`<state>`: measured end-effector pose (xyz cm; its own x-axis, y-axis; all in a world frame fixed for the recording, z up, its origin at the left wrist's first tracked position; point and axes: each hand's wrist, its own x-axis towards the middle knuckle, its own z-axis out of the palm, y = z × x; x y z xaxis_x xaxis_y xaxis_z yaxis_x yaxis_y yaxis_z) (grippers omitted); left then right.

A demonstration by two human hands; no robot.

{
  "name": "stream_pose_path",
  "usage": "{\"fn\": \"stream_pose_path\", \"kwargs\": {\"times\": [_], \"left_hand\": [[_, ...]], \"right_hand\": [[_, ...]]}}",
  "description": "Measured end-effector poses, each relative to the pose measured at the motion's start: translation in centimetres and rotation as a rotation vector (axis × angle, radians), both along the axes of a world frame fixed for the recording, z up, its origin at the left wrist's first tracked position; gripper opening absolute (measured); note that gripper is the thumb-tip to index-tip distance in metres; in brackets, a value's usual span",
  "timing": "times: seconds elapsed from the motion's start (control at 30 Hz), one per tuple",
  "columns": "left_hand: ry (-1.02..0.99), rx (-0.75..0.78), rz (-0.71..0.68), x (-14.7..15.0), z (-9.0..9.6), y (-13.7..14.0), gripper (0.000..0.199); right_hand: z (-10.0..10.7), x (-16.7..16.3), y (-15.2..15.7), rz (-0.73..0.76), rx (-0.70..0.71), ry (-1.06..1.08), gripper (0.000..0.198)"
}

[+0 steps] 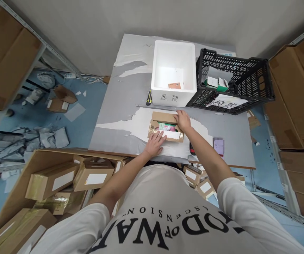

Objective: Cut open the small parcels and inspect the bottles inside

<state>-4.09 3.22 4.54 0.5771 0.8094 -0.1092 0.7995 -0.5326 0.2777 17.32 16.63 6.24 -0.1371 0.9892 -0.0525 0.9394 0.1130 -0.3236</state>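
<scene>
A small cardboard box lies on the worktable with its top flaps folded open. Inside it, green and pink packaging shows, partly covered by a pale label or slip. My left hand rests on the box's near left side, fingers spread across the near flap, which has a white label and shiny tape. At the far right corner, my right hand has its fingers bent over the edge of the raised flap. Beyond the box lies a yellow and black utility knife.
A white foam box stands behind, with an orange card inside. Beside it is a black plastic crate holding small boxes. A phone lies at the right. Below left, a large carton holds several taped boxes. Shelves flank the table.
</scene>
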Motion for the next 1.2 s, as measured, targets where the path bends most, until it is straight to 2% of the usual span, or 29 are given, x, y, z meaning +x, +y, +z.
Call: {"fn": "stream_pose_path", "kwargs": {"times": [0.07,0.17,0.23,0.3,0.37,0.43,0.57,0.7,0.8,0.83,0.93,1.07,1.2], "left_hand": [[-0.048,0.002,0.028,-1.3,0.1,1.3,0.081],[-0.131,0.005,0.065,-3.8,0.1,4.2,0.1],[-0.176,-0.014,0.018,-5.3,0.1,6.2,0.108],[-0.212,-0.054,-0.027,-6.4,-0.1,7.8,0.109],[-0.247,-0.092,-0.015,-6.8,-0.3,8.8,0.105],[-0.281,-0.112,0.031,-6.9,-0.4,9.4,0.101],[-0.319,-0.118,0.076,-6.6,-0.5,10.1,0.109],[-0.309,-0.117,0.071,-6.6,-0.6,10.5,0.107],[-0.283,-0.105,0.066,-6.7,-0.6,10.5,0.096],[-0.279,-0.099,0.068,-6.6,-0.6,10.5,0.092],[-0.288,-0.086,0.07,-6.4,-0.7,10.6,0.083],[-0.319,-0.074,0.088,-6.3,-1.0,11.0,0.08],[-0.308,-0.113,-0.016,-7.2,-1.0,11.5,0.084]], "right_hand": [[0.0,0.3,-0.9,0.111,0.061,0.024,0.041],[0.6,1.3,-2.5,0.271,0.079,-0.011,0.043],[1.0,1.8,-3.9,0.379,0.081,-0.051,0.043],[1.3,1.7,-5.3,0.508,0.048,-0.071,0.044],[1.5,1.0,-6.3,0.586,-0.01,-0.079,0.049],[1.8,-0.1,-6.6,0.556,-0.073,-0.096,0.056],[2.8,-2.1,-5.7,0.392,-0.201,-0.142,0.063],[4.0,-3.1,-5.9,0.336,-0.234,-0.206,0.048],[4.1,-3.4,-7.2,0.359,-0.176,-0.282,0.025],[4.0,-3.4,-7.6,0.38,-0.144,-0.308,0.021],[3.1,-2.9,-9.0,0.456,-0.046,-0.348,0.036],[0.7,-1.7,-11.5,0.509,0.068,-0.3,0.046],[-1.3,-1.2,-13.8,0.498,0.074,-0.25,0.063]]}}
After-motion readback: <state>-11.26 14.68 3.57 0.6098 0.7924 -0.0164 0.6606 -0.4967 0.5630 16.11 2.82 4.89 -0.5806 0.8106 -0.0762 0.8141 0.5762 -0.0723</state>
